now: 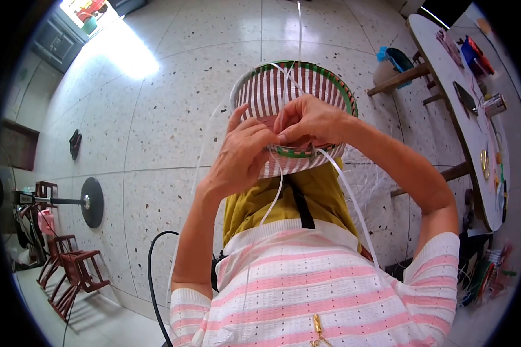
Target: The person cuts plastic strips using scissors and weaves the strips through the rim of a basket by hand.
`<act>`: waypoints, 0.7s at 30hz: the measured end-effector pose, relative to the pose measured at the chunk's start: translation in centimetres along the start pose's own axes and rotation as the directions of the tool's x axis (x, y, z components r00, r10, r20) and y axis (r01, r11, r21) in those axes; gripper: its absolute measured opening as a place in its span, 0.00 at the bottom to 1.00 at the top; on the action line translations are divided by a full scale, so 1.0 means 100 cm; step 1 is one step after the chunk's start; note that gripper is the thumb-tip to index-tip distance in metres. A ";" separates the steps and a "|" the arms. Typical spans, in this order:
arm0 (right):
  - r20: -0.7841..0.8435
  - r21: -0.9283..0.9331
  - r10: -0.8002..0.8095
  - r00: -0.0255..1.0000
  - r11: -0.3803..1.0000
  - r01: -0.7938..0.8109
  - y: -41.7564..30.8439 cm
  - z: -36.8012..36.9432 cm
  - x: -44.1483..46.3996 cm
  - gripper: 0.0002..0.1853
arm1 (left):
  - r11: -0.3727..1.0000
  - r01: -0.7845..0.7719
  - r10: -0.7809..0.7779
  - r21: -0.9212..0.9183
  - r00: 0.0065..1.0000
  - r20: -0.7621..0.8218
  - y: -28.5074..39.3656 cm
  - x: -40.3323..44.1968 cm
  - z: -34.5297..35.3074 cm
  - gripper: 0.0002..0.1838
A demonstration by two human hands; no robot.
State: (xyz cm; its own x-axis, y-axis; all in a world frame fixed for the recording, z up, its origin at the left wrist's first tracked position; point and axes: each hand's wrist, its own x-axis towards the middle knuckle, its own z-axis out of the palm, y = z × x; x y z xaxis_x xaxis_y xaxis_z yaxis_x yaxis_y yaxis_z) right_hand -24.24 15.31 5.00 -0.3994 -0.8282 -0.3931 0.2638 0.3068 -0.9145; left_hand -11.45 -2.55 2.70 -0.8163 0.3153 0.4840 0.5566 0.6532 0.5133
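Observation:
A woven basket (329,95) with white and brown-red stripes and a green-checked rim rests at my lap, its mouth facing up. My left hand (244,146) is closed over the near left part of the rim, with one finger raised. Beside it, touching, my right hand (312,120) pinches thumb and fingertips together just above the near rim. What lies between those fingertips is hidden. White plastic strips hang from the rim: one strip (275,199) below my left hand, a wider strip (353,202) to the right. Another strip (299,34) stretches away past the far rim.
Loose clear strips (370,188) lie on the speckled tile floor at right. A white table (474,150) there carries a phone (465,97) and a can (494,104). On the left are a round-based stand (92,202) and small brown chairs (81,272). A black cable (151,272) curves beside me.

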 end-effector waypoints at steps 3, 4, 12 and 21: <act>-0.015 0.055 0.018 1.000 0.998 -0.017 -0.003 -0.004 0.002 0.09 | 0.999 0.008 -0.008 -0.037 1.000 -0.002 -0.007 0.004 0.003 0.14; -0.024 0.049 0.024 0.999 0.999 -0.022 -0.006 -0.004 0.002 0.09 | 0.999 0.009 -0.008 -0.033 1.000 0.010 -0.009 0.006 0.002 0.15; -0.019 -0.079 -0.010 1.000 0.997 0.009 -0.023 -0.020 0.016 0.08 | 0.996 0.082 -0.081 -0.036 0.996 0.034 -0.016 0.029 -0.016 0.16; -0.080 -0.226 0.014 0.997 0.974 -0.032 -0.053 -0.022 0.023 0.08 | 0.990 0.100 -0.098 -0.099 0.995 0.030 -0.033 0.039 -0.027 0.11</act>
State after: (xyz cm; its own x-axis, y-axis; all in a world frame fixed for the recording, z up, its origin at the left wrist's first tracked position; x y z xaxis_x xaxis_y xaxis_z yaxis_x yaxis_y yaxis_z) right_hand -28.55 12.79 8.75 -0.4643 -0.7838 -0.4125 0.0713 0.4312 -0.8994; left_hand -16.07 -5.34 4.87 -0.8710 0.2706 0.4101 0.4847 0.6098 0.6271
